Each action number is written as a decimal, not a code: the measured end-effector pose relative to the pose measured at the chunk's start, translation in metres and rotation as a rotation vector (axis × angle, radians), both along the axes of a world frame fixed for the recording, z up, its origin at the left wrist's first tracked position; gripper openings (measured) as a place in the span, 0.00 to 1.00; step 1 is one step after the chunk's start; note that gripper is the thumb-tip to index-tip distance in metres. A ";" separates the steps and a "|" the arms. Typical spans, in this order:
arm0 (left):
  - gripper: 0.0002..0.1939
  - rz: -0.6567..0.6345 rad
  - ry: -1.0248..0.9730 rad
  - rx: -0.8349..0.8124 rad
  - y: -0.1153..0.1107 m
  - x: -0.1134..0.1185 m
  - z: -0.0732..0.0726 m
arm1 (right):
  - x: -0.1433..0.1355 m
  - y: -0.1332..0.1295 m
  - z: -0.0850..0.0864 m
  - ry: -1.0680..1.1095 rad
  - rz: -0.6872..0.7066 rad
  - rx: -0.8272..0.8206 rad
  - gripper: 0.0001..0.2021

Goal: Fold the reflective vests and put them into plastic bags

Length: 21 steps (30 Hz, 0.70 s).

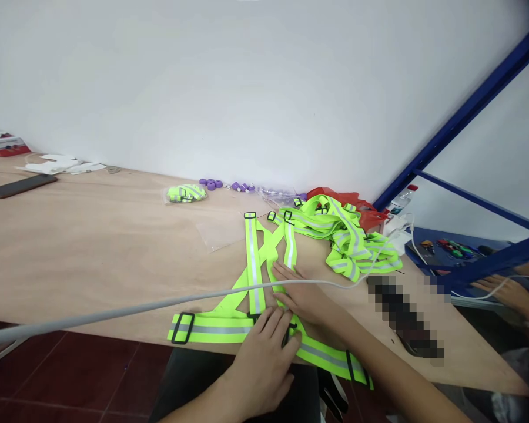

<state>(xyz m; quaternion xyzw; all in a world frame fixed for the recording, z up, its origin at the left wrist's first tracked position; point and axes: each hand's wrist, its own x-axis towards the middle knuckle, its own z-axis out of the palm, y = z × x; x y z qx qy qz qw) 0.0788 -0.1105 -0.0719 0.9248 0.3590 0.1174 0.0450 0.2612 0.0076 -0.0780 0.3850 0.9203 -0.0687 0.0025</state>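
Observation:
A neon-yellow reflective vest (254, 264) of elastic straps with grey stripes lies spread on the table's near edge. Black sliders show at its strap tops and at both belt ends. My left hand (264, 355) is closed over the middle of the belt, fingers and thumb around a black buckle (285, 336) that is partly hidden. Just above it, my right hand (303, 296) rests with fingers stretched out on the right-hand strap. Behind my right hand, more neon-yellow reflective straps (348, 229) lie in a loose heap.
A bagged folded vest (186, 193) and purple pieces (210, 184) lie along the wall. A grey-white cable (150, 308) crosses in front of the vest. Right are a red plastic bag (370, 216), a bottle (401, 201), a pixelated dark object (405, 320) and another person's hand (506, 294).

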 end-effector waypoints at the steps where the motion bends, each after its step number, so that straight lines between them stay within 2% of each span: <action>1: 0.30 -0.001 0.001 -0.004 0.000 0.000 0.000 | -0.002 0.002 -0.002 -0.005 -0.001 0.025 0.28; 7: 0.30 -0.011 -0.009 -0.040 0.000 -0.001 -0.002 | -0.016 0.021 -0.009 -0.048 -0.031 0.097 0.29; 14: 0.31 -0.018 -0.002 -0.057 0.002 0.000 0.000 | -0.036 0.051 -0.004 -0.094 -0.057 0.093 0.28; 21: 0.33 -0.023 0.009 -0.045 0.005 0.001 -0.009 | -0.055 0.084 0.002 -0.055 -0.012 0.079 0.29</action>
